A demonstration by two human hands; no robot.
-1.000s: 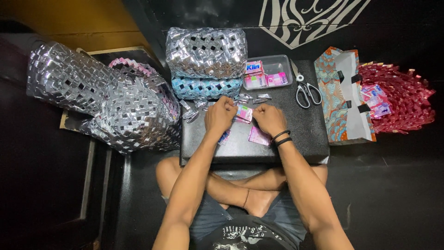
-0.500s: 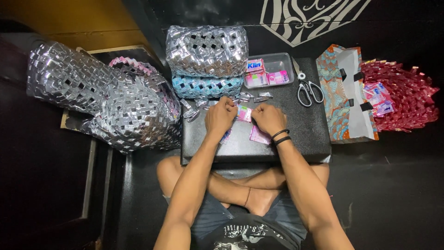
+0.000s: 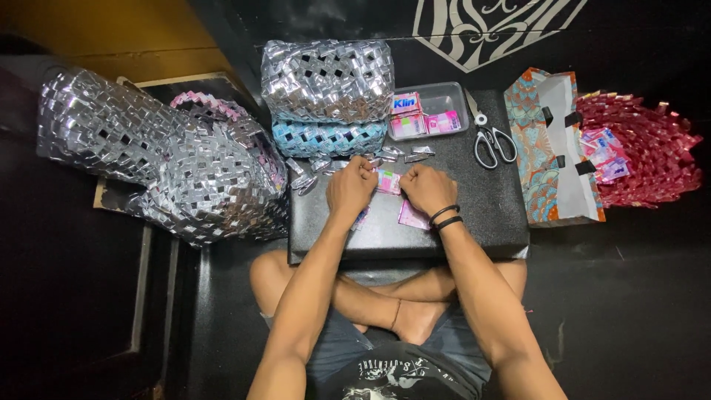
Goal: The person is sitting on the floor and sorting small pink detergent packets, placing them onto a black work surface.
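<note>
Dark floor surrounds a low black table (image 3: 474, 215) at the centre of the frame, where a person sits cross-legged. Both hands meet at the middle of the table over a small folded wrapper strip (image 3: 388, 181), pink with a touch of green and blue, glossy and creased flat. The left hand (image 3: 351, 189) pinches its left end, fingers curled tight; the right hand (image 3: 428, 190) pinches the right end the same way, and two black bands circle that wrist. One more pink wrapper (image 3: 412, 215) lies flat on the table just below the right hand. Several small silver folded pieces (image 3: 404, 153) lie scattered just above the hands. One clear plastic tray (image 3: 449, 100) holding pink packets sits in the upper middle, with one pair of scissors (image 3: 491, 143) to its right. Two woven foil bags, one silver (image 3: 326, 80) over one blue (image 3: 327, 138), stand upper centre; further silver woven pieces (image 3: 155, 155) fill the left. One patterned paper bag (image 3: 552, 148) lies at right beside a red woven heap (image 3: 652, 152).
</note>
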